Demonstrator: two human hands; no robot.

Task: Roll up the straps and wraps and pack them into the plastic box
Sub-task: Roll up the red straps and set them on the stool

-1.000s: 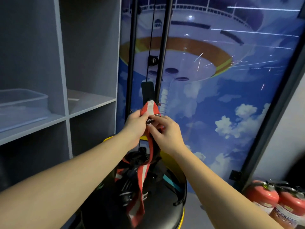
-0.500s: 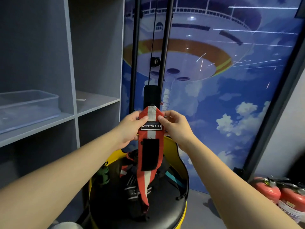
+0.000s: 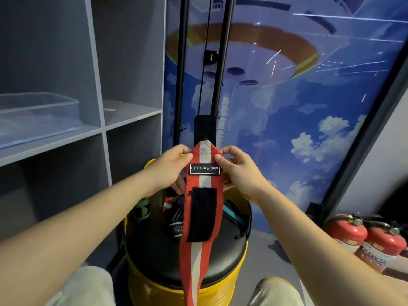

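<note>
A red wrap with a white centre stripe (image 3: 199, 257), a black label and a black hook-and-loop patch hangs flat in front of me. My left hand (image 3: 170, 166) pinches its top left edge and my right hand (image 3: 237, 171) pinches its top right edge. Its tail drops past the front of a yellow stool with a black seat (image 3: 225, 252). More straps and wraps (image 3: 174, 217) lie in a heap on the seat, partly hidden behind the held wrap. The clear plastic box (image 3: 37, 115) sits on a grey shelf at the left.
Grey shelving (image 3: 97, 120) fills the left side. Black vertical poles (image 3: 181, 69) stand behind the stool, in front of a blue mural wall. Two red fire extinguishers (image 3: 364, 239) stand on the floor at the right. My knees show at the bottom edge.
The wrap was bunched and twisted between both hands; now it is turned flat with label and patch facing me, and held lower over the stool. The view has tilted down.
</note>
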